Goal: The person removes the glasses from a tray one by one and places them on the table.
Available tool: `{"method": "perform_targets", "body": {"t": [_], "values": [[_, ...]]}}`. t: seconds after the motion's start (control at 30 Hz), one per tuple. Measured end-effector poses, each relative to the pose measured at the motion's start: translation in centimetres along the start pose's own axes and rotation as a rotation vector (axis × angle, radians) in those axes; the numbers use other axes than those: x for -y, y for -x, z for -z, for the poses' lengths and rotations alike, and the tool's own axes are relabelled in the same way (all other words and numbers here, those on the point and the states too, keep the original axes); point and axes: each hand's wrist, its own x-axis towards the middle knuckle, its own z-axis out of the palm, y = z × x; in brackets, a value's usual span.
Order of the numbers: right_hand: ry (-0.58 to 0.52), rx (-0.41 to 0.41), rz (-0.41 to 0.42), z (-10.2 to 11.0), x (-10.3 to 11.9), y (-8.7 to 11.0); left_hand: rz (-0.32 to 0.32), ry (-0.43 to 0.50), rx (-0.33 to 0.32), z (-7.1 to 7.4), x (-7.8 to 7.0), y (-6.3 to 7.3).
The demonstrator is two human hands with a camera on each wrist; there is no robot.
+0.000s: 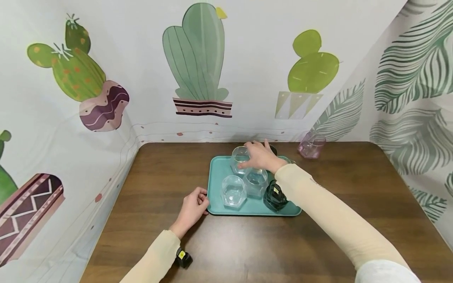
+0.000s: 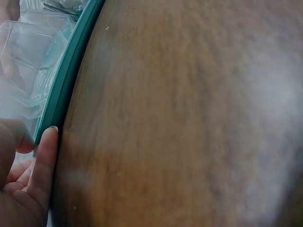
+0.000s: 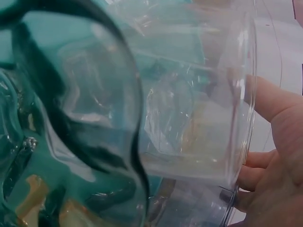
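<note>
The clear glass [image 1: 238,160] in the back left of the teal tray [image 1: 216,184] stands beside the right hand [image 1: 261,156], whose fingers are spread, though whether they grasp it or another glass cannot be told; a light, level touch would best spare the two nearer clear glasses [image 1: 233,192] and the dark glass [image 1: 276,196]. The left hand [image 1: 194,205] pinches the tray's left rim, best used to steady it flat on the bench [image 1: 247,243].
</note>
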Motion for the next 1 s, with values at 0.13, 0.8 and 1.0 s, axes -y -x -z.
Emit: {"method": "perform_targets", "body": {"t": [0.13, 0.8, 1.0], "values": [[0.017, -0.006, 0.008, 0.0, 0.0, -0.2, 0.003, 0.0, 0.003, 0.1, 0.0, 0.0], [-0.052, -0.18, 0.078, 1.4, 0.5, 0.3, 0.002, -0.005, 0.002, 0.1, 0.1, 0.3], [-0.12, -0.233, 0.099, 2.5, 0.5, 0.9, -0.012, -0.01, -0.008, 0.0, 0.2, 0.4]]}}
